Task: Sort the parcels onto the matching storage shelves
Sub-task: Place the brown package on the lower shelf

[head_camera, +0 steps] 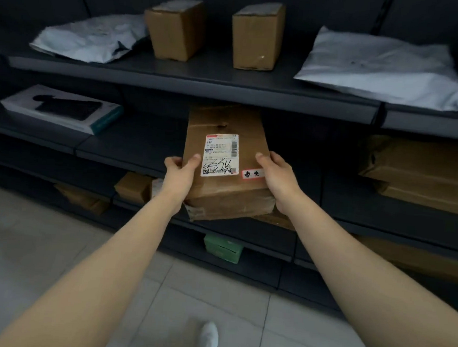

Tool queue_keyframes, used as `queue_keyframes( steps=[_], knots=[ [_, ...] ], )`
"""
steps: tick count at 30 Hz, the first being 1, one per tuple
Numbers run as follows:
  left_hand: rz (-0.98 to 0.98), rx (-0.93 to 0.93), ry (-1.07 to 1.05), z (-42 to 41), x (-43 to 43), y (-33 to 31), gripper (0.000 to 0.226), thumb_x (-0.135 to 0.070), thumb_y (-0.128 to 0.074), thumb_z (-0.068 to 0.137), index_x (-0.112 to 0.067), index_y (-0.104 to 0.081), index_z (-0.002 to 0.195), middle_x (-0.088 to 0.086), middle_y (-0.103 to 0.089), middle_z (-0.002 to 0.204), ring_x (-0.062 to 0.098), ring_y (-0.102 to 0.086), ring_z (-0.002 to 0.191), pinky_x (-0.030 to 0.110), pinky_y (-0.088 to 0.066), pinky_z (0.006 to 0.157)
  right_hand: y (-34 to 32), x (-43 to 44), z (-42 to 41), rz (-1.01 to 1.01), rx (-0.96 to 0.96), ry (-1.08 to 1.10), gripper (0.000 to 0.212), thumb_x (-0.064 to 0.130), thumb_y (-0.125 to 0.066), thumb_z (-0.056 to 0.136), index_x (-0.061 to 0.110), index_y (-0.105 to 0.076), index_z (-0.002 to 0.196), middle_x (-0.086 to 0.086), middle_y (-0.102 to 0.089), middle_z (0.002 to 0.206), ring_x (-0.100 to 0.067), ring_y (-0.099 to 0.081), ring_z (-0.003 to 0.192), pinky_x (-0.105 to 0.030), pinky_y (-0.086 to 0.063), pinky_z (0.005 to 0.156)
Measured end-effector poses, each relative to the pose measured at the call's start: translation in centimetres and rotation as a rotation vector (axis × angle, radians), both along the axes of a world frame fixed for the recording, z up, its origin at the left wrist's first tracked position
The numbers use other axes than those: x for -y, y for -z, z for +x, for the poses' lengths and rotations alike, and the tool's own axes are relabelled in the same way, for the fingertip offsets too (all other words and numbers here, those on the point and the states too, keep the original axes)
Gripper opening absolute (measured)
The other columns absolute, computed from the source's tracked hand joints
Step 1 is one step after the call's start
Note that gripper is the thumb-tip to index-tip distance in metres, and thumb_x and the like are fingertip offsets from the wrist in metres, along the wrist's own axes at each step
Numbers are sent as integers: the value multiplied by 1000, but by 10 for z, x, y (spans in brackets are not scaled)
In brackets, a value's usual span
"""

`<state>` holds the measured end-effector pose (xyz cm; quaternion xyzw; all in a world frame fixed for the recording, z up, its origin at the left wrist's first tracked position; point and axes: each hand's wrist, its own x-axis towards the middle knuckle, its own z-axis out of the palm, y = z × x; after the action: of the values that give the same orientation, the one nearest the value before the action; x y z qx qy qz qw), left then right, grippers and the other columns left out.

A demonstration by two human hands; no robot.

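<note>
Both hands, left hand [180, 170] and right hand [278, 174], grip a labelled cardboard parcel [223, 156] half-slid onto the middle shelf [132, 150]; released early, its overhanging near end could tip off.

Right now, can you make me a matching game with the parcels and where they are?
Things:
1. long cardboard parcel
2. two upright cardboard boxes
3. green box
4. white flat box

Places:
A. lowest shelf, near the floor
B. top shelf, between grey bags
C. held in both hands, left hand and right hand
D. middle shelf, left side

Pairs: 1-C, 2-B, 3-A, 4-D
</note>
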<state>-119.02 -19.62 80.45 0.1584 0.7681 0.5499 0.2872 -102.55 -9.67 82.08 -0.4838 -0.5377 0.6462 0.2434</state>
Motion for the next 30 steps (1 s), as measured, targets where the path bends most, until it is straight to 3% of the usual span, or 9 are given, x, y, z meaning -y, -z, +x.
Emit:
queue_keyframes(
  steps=[3,6,10,17,23,28,30],
  knots=[
    [-34,-16,111,-20,-38,5,55,-51,-52,92,-18,-32,132,5,-53,112,23,-54,94,35,-42,77,6,-24,-12,-12,-18,73,62,42,-52,97,25,-30,152,-5,-57,135,-22,-60,106,-38,-51,91],
    [-49,-28,199,-42,-68,12,56,-50,-52,92,-17,-31,132,4,-53,107,16,-54,83,31,-43,71,15,-44,-31,-19,30,112,61,44,-52,97,26,-31,152,-4,-60,131,-25,-62,111,-43,-51,98],
    [-81,-60,299,-66,-97,28,61,-46,-54,93,-13,-27,136,7,-50,113,14,-53,83,24,-39,60,33,-61,-53,-35,80,138,67,50,-53,94,30,-29,152,-5,-62,130,-28,-62,114,-48,-49,102],
    [-101,-55,386,-98,-125,62,60,-44,-54,94,-15,-26,138,4,-48,117,23,-52,100,36,-42,82,70,-80,-83,-71,144,160,83,63,-55,78,40,-24,152,-5,-42,148,-33,-50,127,-51,-42,108],
    [-114,-67,392,-119,-135,70,53,-44,-49,96,-13,-33,137,7,-51,117,22,-52,99,35,-40,81,81,-82,-93,-100,92,161,54,45,-53,96,32,-38,146,-3,-61,127,-19,-60,96,-38,-50,87],
    [-181,2,440,-131,-137,65,66,-57,-47,92,-16,-33,142,10,-55,124,26,-56,104,37,-43,85,79,-90,-101,21,206,183,62,43,-51,97,25,-28,152,-7,-46,146,-30,-53,124,-41,-46,98],
    [-183,-29,425,-133,-132,55,70,-59,-48,91,-15,-35,143,10,-54,133,26,-55,113,34,-42,87,69,-90,-103,147,287,207,55,40,-50,98,19,-36,147,-9,-45,145,-30,-52,125,-39,-45,97]
  ],
)
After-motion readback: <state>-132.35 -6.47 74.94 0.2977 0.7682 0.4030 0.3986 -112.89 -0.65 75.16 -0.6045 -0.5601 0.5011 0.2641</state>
